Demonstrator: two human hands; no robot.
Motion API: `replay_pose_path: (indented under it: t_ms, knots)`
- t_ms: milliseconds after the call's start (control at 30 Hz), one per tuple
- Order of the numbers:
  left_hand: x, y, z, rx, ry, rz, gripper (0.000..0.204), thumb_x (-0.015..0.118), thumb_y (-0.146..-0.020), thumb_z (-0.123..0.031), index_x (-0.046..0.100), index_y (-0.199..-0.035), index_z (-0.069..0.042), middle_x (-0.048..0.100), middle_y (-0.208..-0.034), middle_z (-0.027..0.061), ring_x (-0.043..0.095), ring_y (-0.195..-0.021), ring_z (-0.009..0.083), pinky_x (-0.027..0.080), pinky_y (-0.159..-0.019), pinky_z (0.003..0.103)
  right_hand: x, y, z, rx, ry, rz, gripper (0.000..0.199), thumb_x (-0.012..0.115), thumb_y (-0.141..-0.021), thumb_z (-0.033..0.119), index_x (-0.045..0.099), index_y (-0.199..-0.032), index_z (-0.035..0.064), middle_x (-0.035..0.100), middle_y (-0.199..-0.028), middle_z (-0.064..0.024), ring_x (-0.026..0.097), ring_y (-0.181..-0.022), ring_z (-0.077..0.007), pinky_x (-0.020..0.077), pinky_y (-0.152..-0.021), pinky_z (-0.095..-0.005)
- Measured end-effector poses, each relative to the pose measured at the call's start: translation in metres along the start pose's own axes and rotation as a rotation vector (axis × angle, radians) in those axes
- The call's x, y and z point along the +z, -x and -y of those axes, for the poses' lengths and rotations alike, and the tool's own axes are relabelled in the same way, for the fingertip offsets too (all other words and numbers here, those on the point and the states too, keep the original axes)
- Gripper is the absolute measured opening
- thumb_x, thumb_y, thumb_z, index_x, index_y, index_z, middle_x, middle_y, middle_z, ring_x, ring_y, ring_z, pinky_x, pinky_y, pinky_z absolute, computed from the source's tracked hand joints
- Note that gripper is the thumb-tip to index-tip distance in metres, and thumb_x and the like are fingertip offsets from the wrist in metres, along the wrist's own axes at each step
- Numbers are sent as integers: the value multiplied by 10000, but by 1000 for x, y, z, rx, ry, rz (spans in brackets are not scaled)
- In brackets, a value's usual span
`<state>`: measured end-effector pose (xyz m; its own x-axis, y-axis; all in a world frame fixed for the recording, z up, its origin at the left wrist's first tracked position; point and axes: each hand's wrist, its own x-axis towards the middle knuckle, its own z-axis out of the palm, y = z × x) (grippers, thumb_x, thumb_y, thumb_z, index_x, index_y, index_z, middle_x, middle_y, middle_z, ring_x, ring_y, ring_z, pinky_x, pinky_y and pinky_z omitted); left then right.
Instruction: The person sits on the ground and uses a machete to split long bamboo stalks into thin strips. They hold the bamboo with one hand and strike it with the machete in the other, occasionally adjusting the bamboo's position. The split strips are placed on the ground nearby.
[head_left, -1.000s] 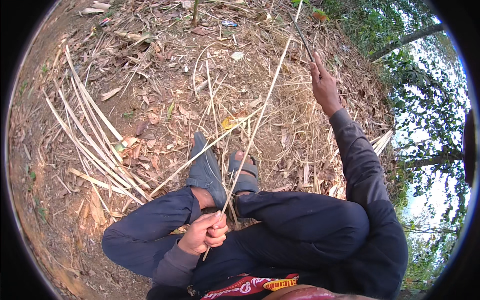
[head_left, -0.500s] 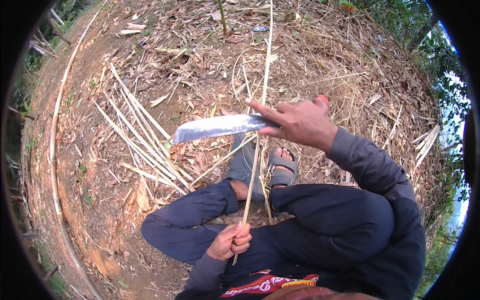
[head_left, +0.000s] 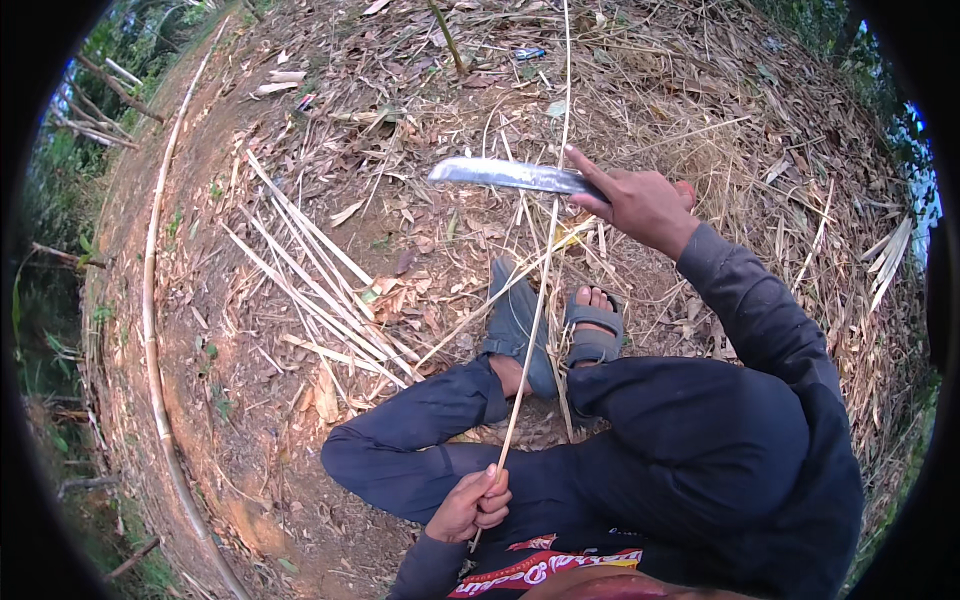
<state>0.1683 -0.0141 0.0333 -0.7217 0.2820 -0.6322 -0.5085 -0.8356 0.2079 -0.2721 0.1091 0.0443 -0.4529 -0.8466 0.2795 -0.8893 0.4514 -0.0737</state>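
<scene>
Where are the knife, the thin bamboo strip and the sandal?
knife (head_left: pixel 500 173): head view, middle of the blade.
bamboo strip (head_left: pixel 535 320): head view, mid-length.
sandal (head_left: pixel 595 335): head view, its strap.

My left hand (head_left: pixel 470 505) grips bamboo strip (head_left: pixel 530 330) near lap; my right hand (head_left: pixel 640 205) holds machete (head_left: pixel 505 174) against strip, blade pointing left.

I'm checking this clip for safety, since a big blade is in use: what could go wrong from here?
1. The right hand holds the long knife against a thin bamboo strip that runs down over the sandalled feet; a slip could send the edge toward toes or legs.
2. The left hand grips the same strip lower down, bare, so a blade running along it, or a splinter, might cut the fingers.
3. The strip looks thin and could snap or whip.
</scene>
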Motion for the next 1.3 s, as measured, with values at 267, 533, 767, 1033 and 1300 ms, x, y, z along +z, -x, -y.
replay_pose_path:
  t_ms: [267,533,767,1033,1300]
  knots:
    - [11,-22,-14,75,-95,-30,393,362,-1075,-382,375,-772,-132,251,-605,-74,183,-473,32,147,-406,221,4,30,42,-197,-172,116,641,425,-1002,531,291,-1537,205,583,-652,-107,594,-504,-265,482,-469,-401]
    - [15,-5,-5,104,-119,-121,390,391,-1065,-377,379,-762,-132,264,-601,-68,205,-466,33,159,-408,209,-7,17,38,20,-307,241,653,464,-983,528,322,-1523,189,586,-640,-118,599,-482,-276,484,-446,-424]
    - [10,-16,-14,102,22,-4,395,370,-1071,-369,371,-755,-132,244,-587,-69,175,-442,31,145,-387,219,4,40,95,-467,-129,174,693,473,-958,571,333,-1522,193,548,-633,-105,574,-474,-268,454,-420,-418]
    - [3,3,-1,44,13,-36,397,409,-1061,-392,360,-759,-139,239,-602,-70,176,-449,25,129,-393,219,13,12,28,-49,25,264,606,495,-987,476,319,-1529,270,565,-736,-114,599,-545,-293,491,-507,-431]
    - [5,8,-5,84,-22,-89,404,415,-1057,-404,367,-760,-133,247,-611,-67,183,-457,22,139,-393,209,21,18,3,-159,90,40,565,452,-980,536,356,-1501,340,540,-659,-88,569,-488,-240,454,-433,-397]
